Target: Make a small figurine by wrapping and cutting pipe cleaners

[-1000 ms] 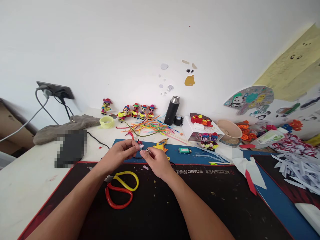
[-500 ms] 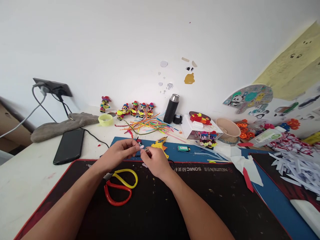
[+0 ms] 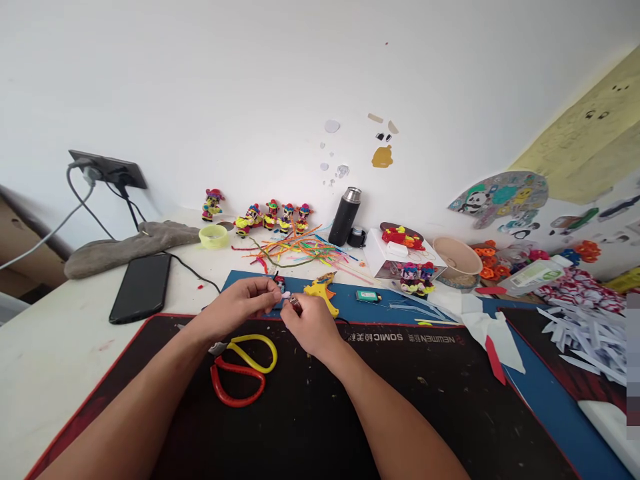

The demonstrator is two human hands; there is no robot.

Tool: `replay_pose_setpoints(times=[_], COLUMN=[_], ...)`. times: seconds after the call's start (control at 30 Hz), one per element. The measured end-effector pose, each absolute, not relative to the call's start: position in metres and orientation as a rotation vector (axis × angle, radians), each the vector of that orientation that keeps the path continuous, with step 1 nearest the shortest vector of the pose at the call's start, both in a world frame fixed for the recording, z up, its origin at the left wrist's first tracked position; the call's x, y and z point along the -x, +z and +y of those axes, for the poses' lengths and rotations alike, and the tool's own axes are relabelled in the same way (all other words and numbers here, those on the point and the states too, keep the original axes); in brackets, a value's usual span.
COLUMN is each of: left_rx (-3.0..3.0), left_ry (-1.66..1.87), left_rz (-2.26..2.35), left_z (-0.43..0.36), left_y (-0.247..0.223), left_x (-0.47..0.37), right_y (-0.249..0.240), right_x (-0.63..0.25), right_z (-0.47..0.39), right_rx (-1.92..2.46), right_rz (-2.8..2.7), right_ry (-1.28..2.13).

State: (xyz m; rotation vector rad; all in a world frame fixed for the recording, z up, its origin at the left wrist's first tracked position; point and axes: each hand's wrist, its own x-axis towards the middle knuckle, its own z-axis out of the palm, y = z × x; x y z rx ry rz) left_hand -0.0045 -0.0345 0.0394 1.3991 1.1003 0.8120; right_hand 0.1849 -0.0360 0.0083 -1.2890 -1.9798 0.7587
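Observation:
Over the far edge of the black mat my two hands meet, both closed in a pinch. A small pale lilac piece [image 3: 286, 295] pokes out from the fingertips of my left hand [image 3: 253, 298]. My right hand [image 3: 314, 321] is close beside it, fingers curled round something small with a metallic glint that I cannot make out. Below my left wrist lie scissors [image 3: 241, 402] with one red and one yellow handle, their blades partly under my forearm. A yellow glue gun [image 3: 320, 291] rests just behind my right hand.
Colourful pipe cleaners [image 3: 290, 247] are heaped behind the blue mat, near several small figurines [image 3: 271, 217]. A black flask [image 3: 345, 217] stands by the wall. A phone [image 3: 141, 288] lies left, a white box [image 3: 383, 257] and paper strips [image 3: 590, 343] right.
The pale piece between my fingertips has turned a little, and another pale bit below my hands is no longer visible. My hands stay nearly in place; the view shifts slightly.

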Motion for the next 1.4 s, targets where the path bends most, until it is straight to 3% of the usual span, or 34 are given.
replay_pose_setpoints(times=[1.4], left_rx=[-1.371], left_ry=[0.82], left_rz=[1.13], left_z=[-0.0349], left_y=[0.0381], left_x=[-0.0004], right_y=[0.0068], right_x=[-0.1827], right_z=[-0.0368], right_rx=[1.332], right_rz=[-2.025], right_ry=[0.773])
